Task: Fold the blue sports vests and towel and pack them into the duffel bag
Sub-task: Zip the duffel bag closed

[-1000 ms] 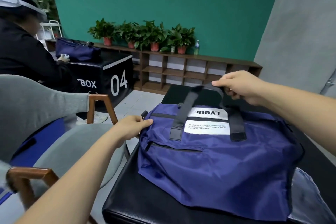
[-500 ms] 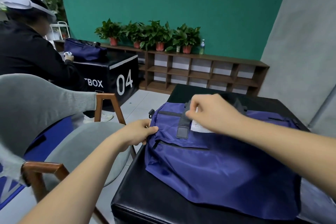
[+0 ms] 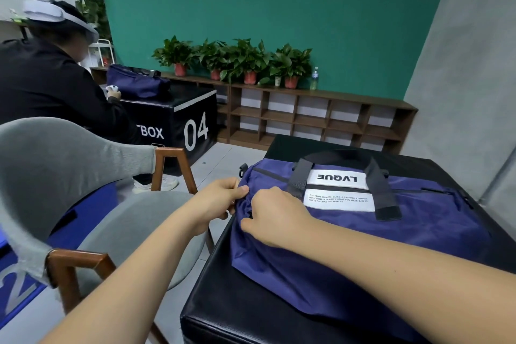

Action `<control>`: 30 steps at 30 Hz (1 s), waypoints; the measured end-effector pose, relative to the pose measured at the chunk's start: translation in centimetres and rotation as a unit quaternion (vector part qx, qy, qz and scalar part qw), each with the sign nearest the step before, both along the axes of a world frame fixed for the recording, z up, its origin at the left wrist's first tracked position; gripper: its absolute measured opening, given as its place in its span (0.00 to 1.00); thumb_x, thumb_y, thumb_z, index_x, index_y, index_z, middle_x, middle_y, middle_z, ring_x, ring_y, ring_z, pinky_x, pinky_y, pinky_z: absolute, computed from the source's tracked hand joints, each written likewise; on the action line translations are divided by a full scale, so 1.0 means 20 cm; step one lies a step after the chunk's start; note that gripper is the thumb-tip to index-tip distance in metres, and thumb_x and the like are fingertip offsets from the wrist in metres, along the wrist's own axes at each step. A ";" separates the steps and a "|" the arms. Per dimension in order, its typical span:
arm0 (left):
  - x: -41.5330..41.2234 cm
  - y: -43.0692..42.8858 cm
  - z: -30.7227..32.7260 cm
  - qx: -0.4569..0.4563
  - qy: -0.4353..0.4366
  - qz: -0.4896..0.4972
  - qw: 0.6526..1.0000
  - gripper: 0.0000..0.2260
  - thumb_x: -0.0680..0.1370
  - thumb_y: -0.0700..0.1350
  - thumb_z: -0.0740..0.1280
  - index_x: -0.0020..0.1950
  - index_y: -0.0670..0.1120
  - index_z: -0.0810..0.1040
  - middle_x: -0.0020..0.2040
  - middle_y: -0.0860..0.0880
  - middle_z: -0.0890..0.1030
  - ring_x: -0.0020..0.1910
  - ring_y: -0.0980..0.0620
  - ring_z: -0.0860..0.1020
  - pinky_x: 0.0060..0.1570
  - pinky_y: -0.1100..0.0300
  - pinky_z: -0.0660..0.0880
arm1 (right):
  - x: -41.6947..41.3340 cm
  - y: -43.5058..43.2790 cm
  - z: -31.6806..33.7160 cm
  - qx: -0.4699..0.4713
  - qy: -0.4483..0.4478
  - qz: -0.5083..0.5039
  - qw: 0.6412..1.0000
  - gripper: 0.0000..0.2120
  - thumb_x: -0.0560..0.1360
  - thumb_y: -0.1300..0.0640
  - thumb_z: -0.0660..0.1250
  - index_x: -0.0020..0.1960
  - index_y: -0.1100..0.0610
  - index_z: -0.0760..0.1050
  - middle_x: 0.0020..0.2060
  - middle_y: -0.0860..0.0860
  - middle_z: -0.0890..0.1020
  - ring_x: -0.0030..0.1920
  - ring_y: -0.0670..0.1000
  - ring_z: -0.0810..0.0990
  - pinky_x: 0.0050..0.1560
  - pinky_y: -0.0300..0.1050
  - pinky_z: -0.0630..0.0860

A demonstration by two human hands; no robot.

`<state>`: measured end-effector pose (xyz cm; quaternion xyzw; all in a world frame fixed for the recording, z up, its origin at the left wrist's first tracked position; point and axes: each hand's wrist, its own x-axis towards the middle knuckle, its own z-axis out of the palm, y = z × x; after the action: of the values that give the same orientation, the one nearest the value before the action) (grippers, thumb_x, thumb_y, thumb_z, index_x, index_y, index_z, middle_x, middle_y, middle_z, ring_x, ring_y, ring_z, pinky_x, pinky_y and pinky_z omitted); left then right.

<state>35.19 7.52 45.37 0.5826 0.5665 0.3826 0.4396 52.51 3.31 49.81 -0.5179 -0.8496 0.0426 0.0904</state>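
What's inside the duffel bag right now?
Nothing shows: the duffel bag lies closed on the black box, fabric covering its inside. Left hand and right hand grip its left end.

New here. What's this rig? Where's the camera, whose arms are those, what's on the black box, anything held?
No robot here: a person wears one wide-angle camera on the head, so the single view looks forward and down, roughly from their eyes. A purple-blue nylon duffel bag with black webbing handles lies flat on a black padded box. The left hand pinches the bag's left end; the right hand curls its fingers on the fabric beside it. Both grips are on the bag.
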 end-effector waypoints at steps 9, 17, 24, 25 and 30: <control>-0.02 0.00 0.01 0.007 -0.005 0.035 0.999 0.16 0.85 0.49 0.67 0.40 0.51 0.66 0.32 0.54 0.71 0.29 0.55 0.69 0.35 0.57 0.61 | 0.22 0.01 0.17 -0.121 0.032 -0.055 0.991 0.15 0.76 0.54 0.65 0.37 0.61 0.83 0.33 0.57 0.86 0.27 0.52 0.75 0.30 0.43 0.75; -0.03 0.02 0.00 0.019 0.016 0.055 0.998 0.18 0.85 0.49 0.67 0.38 0.51 0.64 0.30 0.55 0.69 0.30 0.54 0.68 0.34 0.56 0.60 | 0.54 -0.09 0.28 -0.137 0.047 -0.081 0.986 0.09 0.76 0.57 0.67 0.41 0.59 0.83 0.29 0.51 0.85 0.23 0.49 0.72 0.26 0.40 0.70; -0.01 0.01 0.00 0.013 0.014 0.057 0.998 0.19 0.85 0.50 0.67 0.38 0.51 0.63 0.30 0.55 0.69 0.30 0.53 0.67 0.35 0.55 0.61 | 0.60 -0.16 0.29 -0.053 0.034 -0.078 0.995 0.14 0.77 0.52 0.65 0.37 0.58 0.81 0.27 0.48 0.84 0.29 0.46 0.79 0.39 0.50 0.82; 0.00 0.01 0.00 0.014 0.012 0.057 0.998 0.19 0.85 0.49 0.67 0.38 0.51 0.64 0.31 0.55 0.69 0.30 0.53 0.67 0.36 0.55 0.61 | 0.57 -0.16 0.27 -0.058 0.022 -0.072 0.995 0.16 0.77 0.51 0.66 0.36 0.59 0.81 0.28 0.50 0.84 0.31 0.50 0.82 0.40 0.51 0.83; 0.02 0.00 0.00 0.017 0.005 0.060 0.998 0.19 0.86 0.49 0.67 0.38 0.51 0.65 0.31 0.54 0.69 0.30 0.54 0.68 0.35 0.57 0.62 | 0.38 -0.14 0.12 -0.009 -0.085 -0.023 0.996 0.21 0.79 0.47 0.69 0.34 0.57 0.69 0.31 0.51 0.74 0.33 0.55 0.73 0.31 0.47 0.67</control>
<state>35.51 7.44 45.41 0.5570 0.5958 0.4151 0.4031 60.05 0.51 52.23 -0.5395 -0.8419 0.0034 0.0139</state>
